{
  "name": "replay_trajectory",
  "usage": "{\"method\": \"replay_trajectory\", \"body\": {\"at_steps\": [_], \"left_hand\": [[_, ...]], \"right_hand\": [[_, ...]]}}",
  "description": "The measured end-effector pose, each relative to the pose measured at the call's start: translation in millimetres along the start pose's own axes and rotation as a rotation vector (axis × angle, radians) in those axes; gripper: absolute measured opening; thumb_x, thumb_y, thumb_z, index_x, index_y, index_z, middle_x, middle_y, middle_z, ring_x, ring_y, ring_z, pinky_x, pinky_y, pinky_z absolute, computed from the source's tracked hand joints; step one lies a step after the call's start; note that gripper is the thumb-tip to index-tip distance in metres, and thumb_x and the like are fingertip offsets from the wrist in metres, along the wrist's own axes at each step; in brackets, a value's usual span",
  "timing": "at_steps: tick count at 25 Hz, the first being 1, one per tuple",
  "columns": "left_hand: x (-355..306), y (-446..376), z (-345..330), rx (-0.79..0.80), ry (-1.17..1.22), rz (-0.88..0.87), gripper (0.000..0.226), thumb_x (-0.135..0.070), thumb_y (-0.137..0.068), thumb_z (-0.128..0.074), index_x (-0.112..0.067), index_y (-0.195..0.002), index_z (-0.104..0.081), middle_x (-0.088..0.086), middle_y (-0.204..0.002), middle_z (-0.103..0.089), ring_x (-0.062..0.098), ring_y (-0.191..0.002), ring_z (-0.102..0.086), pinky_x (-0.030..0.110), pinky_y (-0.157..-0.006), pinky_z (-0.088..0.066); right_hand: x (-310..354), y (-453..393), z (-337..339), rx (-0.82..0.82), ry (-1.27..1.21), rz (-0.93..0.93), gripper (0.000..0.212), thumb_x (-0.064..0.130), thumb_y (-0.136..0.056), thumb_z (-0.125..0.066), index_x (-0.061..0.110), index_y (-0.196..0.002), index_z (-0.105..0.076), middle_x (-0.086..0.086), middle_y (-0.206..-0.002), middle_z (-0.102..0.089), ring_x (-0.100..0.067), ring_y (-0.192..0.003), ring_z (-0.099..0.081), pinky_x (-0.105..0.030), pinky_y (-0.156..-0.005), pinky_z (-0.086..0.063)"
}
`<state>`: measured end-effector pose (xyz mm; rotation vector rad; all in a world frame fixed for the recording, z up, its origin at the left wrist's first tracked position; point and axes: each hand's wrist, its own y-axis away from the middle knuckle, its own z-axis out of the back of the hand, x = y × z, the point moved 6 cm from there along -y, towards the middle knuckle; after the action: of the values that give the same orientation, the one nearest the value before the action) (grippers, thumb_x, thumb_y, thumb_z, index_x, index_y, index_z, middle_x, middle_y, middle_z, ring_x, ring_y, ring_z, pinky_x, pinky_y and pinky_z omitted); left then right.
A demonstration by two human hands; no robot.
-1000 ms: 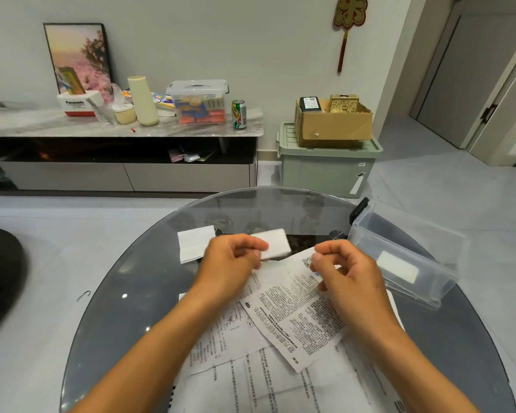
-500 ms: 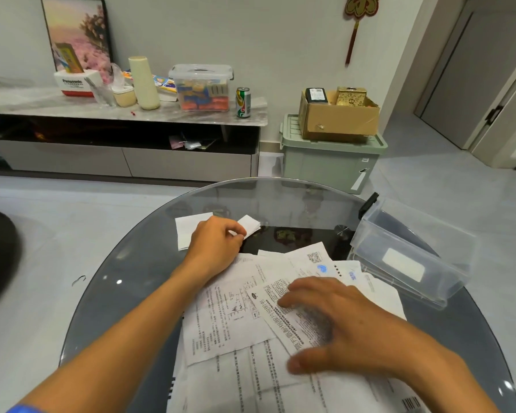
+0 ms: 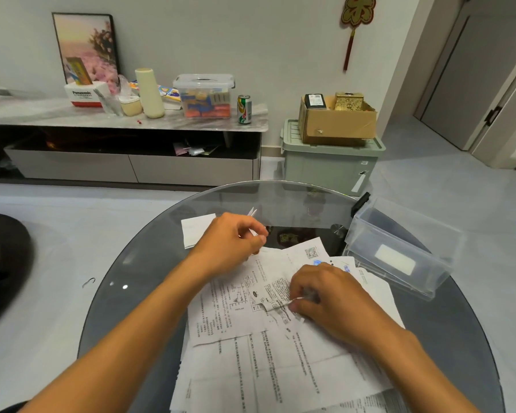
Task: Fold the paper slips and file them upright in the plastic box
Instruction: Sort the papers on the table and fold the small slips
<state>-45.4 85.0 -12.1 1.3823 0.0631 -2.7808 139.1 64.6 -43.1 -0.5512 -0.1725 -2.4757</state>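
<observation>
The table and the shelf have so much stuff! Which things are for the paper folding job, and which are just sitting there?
For the job:
- folded slip in the left hand
- printed sheets, one pinched by the right hand
- clear plastic box

Just sitting there:
- drink can
- cardboard box
- green bin
- cream bottle

Plastic box (image 3: 399, 248) right of papers (image 3: 268, 353) on table (image 3: 137, 263).

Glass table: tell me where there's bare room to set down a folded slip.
Bare glass lies along the table's left rim, beside the left forearm, and at the far edge beyond the left hand, between the white slip and the plastic box. The near middle is crowded with printed sheets under the right hand.
</observation>
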Motion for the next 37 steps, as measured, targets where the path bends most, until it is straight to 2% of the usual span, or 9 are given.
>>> {"method": "replay_trajectory", "body": {"at_steps": [5,8,13,15,20,23,26,32,37], "left_hand": [[-19.1,49.1,8.2,0.115,-0.246,-0.101,0.032,-0.017,-0.087,-0.069,-0.037,-0.111,-0.066,-0.021,-0.098,-0.065,-0.007,-0.085,-0.058,0.019,-0.073,-0.045],[-27.7,50.9,1.8,0.141,0.140,-0.018,0.055,-0.007,-0.081,-0.076,-0.039,-0.121,-0.057,-0.017,-0.109,-0.068,-0.003,-0.097,-0.062,0.019,-0.080,-0.048],[-33.5,49.7,-7.5,0.003,0.593,0.123,0.033,0.001,-0.085,-0.072,-0.021,-0.109,-0.064,0.004,-0.075,-0.074,0.019,-0.070,-0.067,0.034,-0.074,-0.054],[-28.3,49.0,-4.3,-0.078,0.585,0.164,0.038,0.000,-0.085,-0.071,-0.027,-0.108,-0.058,0.009,-0.075,-0.072,0.023,-0.068,-0.063,0.037,-0.073,-0.052],[-23.9,47.9,0.3,-0.149,0.708,0.225,0.027,0.002,-0.091,-0.063,-0.023,-0.102,-0.056,0.011,-0.078,-0.069,0.024,-0.070,-0.063,0.033,-0.069,-0.052],[-26.6,48.9,-5.3,-0.097,0.558,0.215,0.008,-0.016,-0.093,-0.065,-0.020,-0.091,-0.071,-0.004,-0.084,-0.074,0.014,-0.083,-0.067,0.027,-0.078,-0.051],[-31.6,54.2,-26.5,0.126,0.567,0.235,0.027,-0.043,-0.090,-0.065,-0.020,-0.098,-0.077,-0.008,-0.098,-0.077,0.008,-0.096,-0.070,0.031,-0.088,-0.051],[-30.4,53.6,-25.3,0.048,0.658,0.228,0.014,-0.005,-0.091,-0.065,-0.013,-0.088,-0.075,0.004,-0.081,-0.077,0.012,-0.068,-0.065,0.023,-0.063,-0.053],[-29.7,52.2,-20.4,-0.020,0.628,0.215,0.016,-0.002,-0.088,-0.066,-0.015,-0.087,-0.076,0.000,-0.070,-0.073,0.011,-0.057,-0.061,0.022,-0.054,-0.046]], "right_hand": [[-6.3,0.1,25.2,-0.266,-0.678,-0.133,0.010,0.029,-0.089,-0.070,0.023,-0.081,-0.074,0.008,-0.081,-0.073,-0.009,-0.076,-0.065,-0.029,-0.072,-0.052],[-5.0,5.2,27.9,-0.253,-1.278,-0.276,0.013,0.025,-0.085,-0.067,0.015,-0.086,-0.076,-0.009,-0.086,-0.074,-0.021,-0.075,-0.066,-0.031,-0.068,-0.053],[6.2,14.6,21.8,-0.085,-1.629,-0.411,0.049,0.051,-0.097,-0.046,0.014,-0.118,-0.072,-0.012,-0.114,-0.073,-0.031,-0.104,-0.071,-0.047,-0.093,-0.053],[10.1,13.3,27.7,-0.087,-1.588,-0.351,0.047,0.051,-0.094,-0.049,0.018,-0.121,-0.069,-0.008,-0.115,-0.074,-0.028,-0.106,-0.070,-0.046,-0.095,-0.051],[-11.8,14.6,29.1,-0.319,-1.445,-0.452,0.034,0.000,-0.088,-0.062,0.011,-0.120,-0.059,-0.008,-0.092,-0.076,-0.020,-0.074,-0.071,-0.035,-0.067,-0.055],[-8.7,13.1,29.3,-0.323,-1.550,-0.407,0.032,0.003,-0.090,-0.061,0.012,-0.120,-0.056,-0.008,-0.091,-0.075,-0.016,-0.072,-0.068,-0.031,-0.065,-0.054],[3.2,10.9,24.3,-0.268,-1.440,-0.328,0.034,0.005,-0.090,-0.063,0.010,-0.122,-0.052,-0.013,-0.097,-0.076,-0.022,-0.076,-0.072,-0.033,-0.065,-0.058],[-4.7,14.4,26.0,-0.333,-1.122,-0.377,0.039,0.030,-0.078,-0.078,0.029,-0.114,-0.063,0.001,-0.112,-0.071,-0.022,-0.095,-0.071,-0.034,-0.075,-0.059],[0.3,10.8,23.6,-0.191,-1.226,-0.381,0.014,0.013,-0.092,-0.063,0.018,-0.103,-0.070,-0.021,-0.099,-0.074,-0.033,-0.083,-0.067,-0.039,-0.070,-0.053]]}}
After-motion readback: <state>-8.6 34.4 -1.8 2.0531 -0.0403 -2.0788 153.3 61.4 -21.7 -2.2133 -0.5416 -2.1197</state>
